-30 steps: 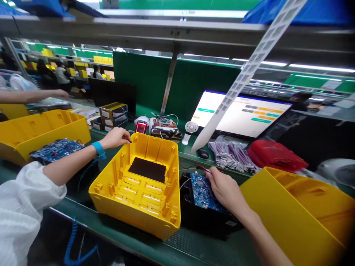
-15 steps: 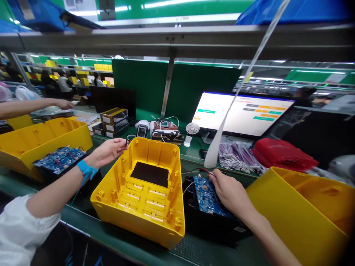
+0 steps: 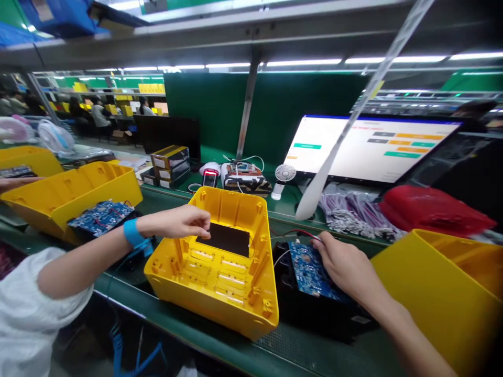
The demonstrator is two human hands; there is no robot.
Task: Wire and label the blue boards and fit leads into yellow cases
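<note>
My left hand (image 3: 190,222), with a blue wrist strap (image 3: 134,234) on its wrist, hangs over the left wall of an open yellow housing (image 3: 212,313). Its fingers are pinched together, and what they hold is too small to make out. Inside the housing lies a black rectangular panel (image 3: 231,242), with clear oblong windows in the floor nearer me. Right of the housing, my right hand (image 3: 341,262) pinches a red and black wire (image 3: 293,231) above a blue circuit board (image 3: 308,267). That board sits on a black unit (image 3: 314,314), partly covered by my hand.
Another yellow housing (image 3: 416,283) stands at the right, and one more (image 3: 98,183) at the left beside a second circuit board (image 3: 101,217). Behind are a monitor (image 3: 353,152), a small fan (image 3: 284,175), bundled cables (image 3: 349,212) and a red bag (image 3: 432,212). A white strip (image 3: 334,152) hangs in front.
My left hand has moved right, from the housing's far left corner to over its inside. My right hand stays on the wire. The view has shifted, and a co-worker's arm at left has drawn back.
</note>
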